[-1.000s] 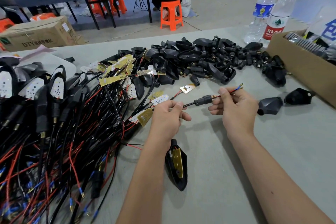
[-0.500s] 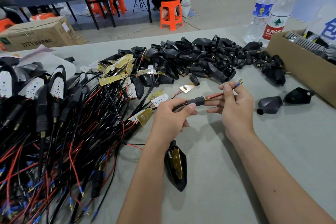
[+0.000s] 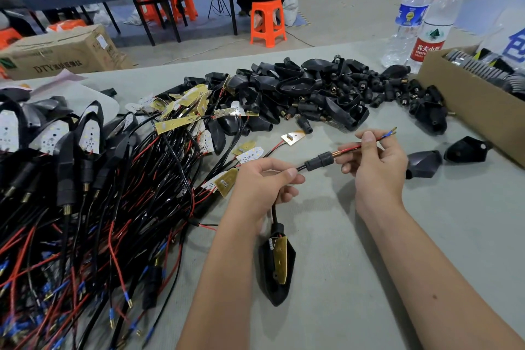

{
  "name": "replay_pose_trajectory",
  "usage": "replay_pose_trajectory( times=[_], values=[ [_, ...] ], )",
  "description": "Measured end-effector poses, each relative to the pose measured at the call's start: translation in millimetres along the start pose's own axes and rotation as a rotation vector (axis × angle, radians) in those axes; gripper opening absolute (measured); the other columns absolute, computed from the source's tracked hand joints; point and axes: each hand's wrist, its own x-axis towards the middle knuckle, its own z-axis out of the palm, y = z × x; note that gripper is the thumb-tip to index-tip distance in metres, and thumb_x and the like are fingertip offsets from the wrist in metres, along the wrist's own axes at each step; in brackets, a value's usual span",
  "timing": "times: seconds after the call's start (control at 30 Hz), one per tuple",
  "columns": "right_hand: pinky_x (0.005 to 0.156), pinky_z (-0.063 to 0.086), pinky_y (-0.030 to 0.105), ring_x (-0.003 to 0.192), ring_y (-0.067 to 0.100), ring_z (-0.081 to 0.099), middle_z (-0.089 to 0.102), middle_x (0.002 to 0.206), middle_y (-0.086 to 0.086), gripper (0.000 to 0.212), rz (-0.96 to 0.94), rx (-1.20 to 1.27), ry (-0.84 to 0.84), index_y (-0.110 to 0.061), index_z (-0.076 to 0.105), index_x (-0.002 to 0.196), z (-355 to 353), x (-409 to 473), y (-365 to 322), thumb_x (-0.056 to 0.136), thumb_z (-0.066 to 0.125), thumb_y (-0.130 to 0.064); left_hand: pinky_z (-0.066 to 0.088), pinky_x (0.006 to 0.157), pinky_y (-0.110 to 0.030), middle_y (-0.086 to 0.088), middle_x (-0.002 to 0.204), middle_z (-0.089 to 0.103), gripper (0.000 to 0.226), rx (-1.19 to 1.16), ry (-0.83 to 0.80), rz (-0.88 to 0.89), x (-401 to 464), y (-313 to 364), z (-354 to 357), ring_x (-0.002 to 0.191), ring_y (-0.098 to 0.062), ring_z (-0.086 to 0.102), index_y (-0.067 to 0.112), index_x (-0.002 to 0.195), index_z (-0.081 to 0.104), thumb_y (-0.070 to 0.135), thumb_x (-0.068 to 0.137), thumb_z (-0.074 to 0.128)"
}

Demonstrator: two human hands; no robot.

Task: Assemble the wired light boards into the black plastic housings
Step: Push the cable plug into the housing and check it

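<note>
Collar slid leftward along wire, between both hands

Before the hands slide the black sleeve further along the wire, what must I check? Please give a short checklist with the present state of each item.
1. Left hand grips the black cable behind the black sleeve: ok.
2. Right hand pinches the red wire ahead of the sleeve: ok.
3. Wire tips free past the right thumb: ok.
4. Housing lies on the table with the gold board in it: ok.
5. Board fully seated in the housing: cannot tell.
6. Cable run from the housing to the left hand untangled: cannot tell, the hand hides part.
</note>
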Motion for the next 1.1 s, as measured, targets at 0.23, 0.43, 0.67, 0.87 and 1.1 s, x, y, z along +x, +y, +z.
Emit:
replay_pose_trajectory(
  times=[0.23, 0.43, 0.67, 0.87, 1.1],
  values=[
    [0.058, 0.051, 0.016, 0.061, 0.008, 0.062, 0.072, 0.075, 0.003, 0.005, 0.245, 0.128, -0.181, -0.007, 0.072, 0.093, 3, -3, 1, 0.097, 0.068, -0.007, 0.042, 0.048, -0.015, -0.012, 0.085, 0.079, 0.005, -0.036, 0.063, 0.031, 2, -2, -1, 0.053, -0.006, 0.056, 0.002, 0.095, 0.071, 0.002, 0.096, 0.066],
    [0.055, 0.052, 0.016, 0.065, 0.009, 0.069, 0.075, 0.079, 0.004, 0.008, 0.265, 0.168, -0.151, -0.004, 0.075, 0.098, 6, -5, -1, 0.096, 0.071, -0.010, 0.045, 0.050, -0.016, -0.011, 0.088, 0.079, 0.004, -0.049, 0.064, 0.021, 3, -2, -5, 0.056, -0.008, 0.059, 0.004, 0.096, 0.071, 0.004, 0.095, 0.068],
    [0.048, 0.054, 0.021, 0.060, 0.021, 0.074, 0.076, 0.076, 0.006, 0.004, 0.119, 0.055, -0.047, -0.008, 0.067, 0.098, 5, -6, 0, 0.101, 0.065, -0.010, 0.052, 0.056, -0.018, -0.013, 0.086, 0.079, 0.004, -0.075, 0.069, -0.025, 4, -1, -11, 0.059, -0.012, 0.063, 0.004, 0.093, 0.072, 0.001, 0.092, 0.071],
    [0.049, 0.053, 0.021, 0.061, 0.018, 0.073, 0.077, 0.078, 0.005, 0.008, 0.127, 0.022, -0.102, -0.006, 0.069, 0.096, 2, -5, 1, 0.097, 0.071, -0.014, 0.049, 0.054, -0.017, -0.015, 0.086, 0.078, 0.007, -0.073, 0.071, -0.005, 3, -1, -14, 0.059, -0.010, 0.062, 0.003, 0.089, 0.073, -0.003, 0.091, 0.071],
    [0.058, 0.053, 0.018, 0.065, 0.011, 0.065, 0.072, 0.078, 0.003, 0.017, 0.244, 0.209, -0.238, -0.011, 0.075, 0.087, 4, -5, -1, 0.079, 0.080, -0.026, 0.043, 0.049, -0.015, -0.015, 0.083, 0.078, 0.006, -0.081, 0.084, 0.020, 3, -1, -10, 0.057, -0.007, 0.059, 0.001, 0.091, 0.073, -0.004, 0.090, 0.071]
  ],
)
